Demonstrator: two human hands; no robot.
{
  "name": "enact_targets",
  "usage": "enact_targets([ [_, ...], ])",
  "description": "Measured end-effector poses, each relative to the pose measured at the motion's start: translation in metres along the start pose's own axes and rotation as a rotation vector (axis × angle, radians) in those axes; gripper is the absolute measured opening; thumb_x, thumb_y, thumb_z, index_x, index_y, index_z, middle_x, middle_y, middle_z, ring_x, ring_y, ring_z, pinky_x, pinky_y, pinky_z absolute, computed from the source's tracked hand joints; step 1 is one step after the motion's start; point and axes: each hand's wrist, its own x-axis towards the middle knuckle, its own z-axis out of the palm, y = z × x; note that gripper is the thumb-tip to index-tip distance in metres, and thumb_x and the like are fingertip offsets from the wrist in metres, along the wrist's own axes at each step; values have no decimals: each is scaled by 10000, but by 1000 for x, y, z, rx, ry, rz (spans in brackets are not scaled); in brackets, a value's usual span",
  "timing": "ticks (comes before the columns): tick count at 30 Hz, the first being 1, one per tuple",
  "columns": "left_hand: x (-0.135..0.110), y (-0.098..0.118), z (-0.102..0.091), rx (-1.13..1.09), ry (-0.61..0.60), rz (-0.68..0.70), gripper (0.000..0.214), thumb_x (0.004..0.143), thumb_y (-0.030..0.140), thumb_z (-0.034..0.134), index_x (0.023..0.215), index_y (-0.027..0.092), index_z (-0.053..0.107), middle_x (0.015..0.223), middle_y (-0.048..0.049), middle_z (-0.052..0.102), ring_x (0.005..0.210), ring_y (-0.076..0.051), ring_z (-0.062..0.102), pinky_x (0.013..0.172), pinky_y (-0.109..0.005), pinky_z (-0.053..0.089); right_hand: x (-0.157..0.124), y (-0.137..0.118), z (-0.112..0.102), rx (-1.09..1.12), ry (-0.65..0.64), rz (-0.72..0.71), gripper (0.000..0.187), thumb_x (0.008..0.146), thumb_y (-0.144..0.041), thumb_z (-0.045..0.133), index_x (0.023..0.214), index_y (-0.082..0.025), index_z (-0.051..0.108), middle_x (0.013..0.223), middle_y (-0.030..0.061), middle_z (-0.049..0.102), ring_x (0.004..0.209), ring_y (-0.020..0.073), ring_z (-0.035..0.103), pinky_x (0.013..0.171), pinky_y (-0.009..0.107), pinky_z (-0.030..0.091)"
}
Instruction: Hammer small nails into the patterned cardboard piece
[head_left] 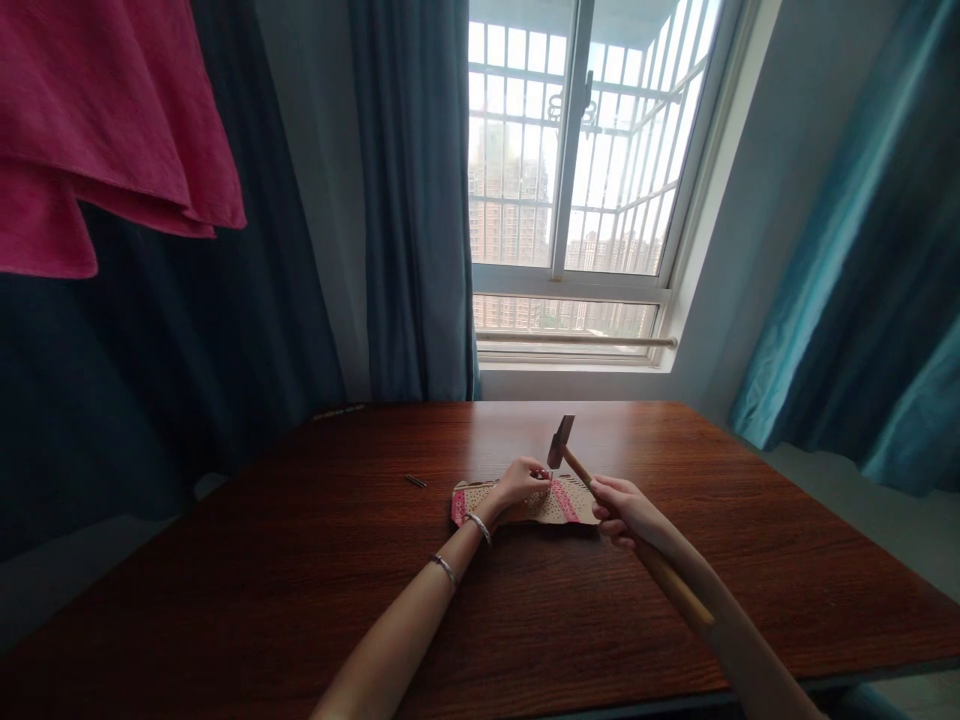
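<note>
My right hand [621, 511] is wrapped round the wooden handle of a hammer [580, 466]. The hammer's metal head is raised just above a thin nail [551, 477], which stands upright. My left hand [521, 481] pinches the nail low down, its fingers resting over a flat piece of board [581, 503]. That board is tan with many dark dots and pink bands, and it lies on the table under my left hand. How deep the nail's tip sits is hidden by my fingers. Several loose nails [415, 481] lie on the table to the left.
The brown wooden table [300, 590] spreads out on all sides of the board. Behind it are a barred window [570, 150] and a blue curtain [412, 200]. A pink cloth [127, 120] hangs at upper left. Another blue curtain [847, 250] hangs at right.
</note>
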Motion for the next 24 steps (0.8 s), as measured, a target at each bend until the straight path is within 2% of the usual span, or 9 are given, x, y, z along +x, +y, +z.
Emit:
enact_targets([
  [19, -3, 2, 2, 15, 56, -6, 239, 621, 306, 559, 669, 94, 660, 626, -6, 602, 591, -123, 505, 557, -201, 358, 1, 7, 6, -51, 33, -61, 360, 743, -431, 505, 1033, -233, 429, 534, -84, 343, 296, 9, 254, 230, 118, 258],
  [24, -5, 8, 0, 26, 58, -58, 236, 608, 300, 562, 653, 93, 664, 611, -13, 598, 593, -132, 500, 555, -206, 357, 3, 7, 7, -50, 24, -77, 365, 741, -440, 507, 1026, -225, 429, 533, -88, 335, 294, 7, 241, 229, 119, 249],
])
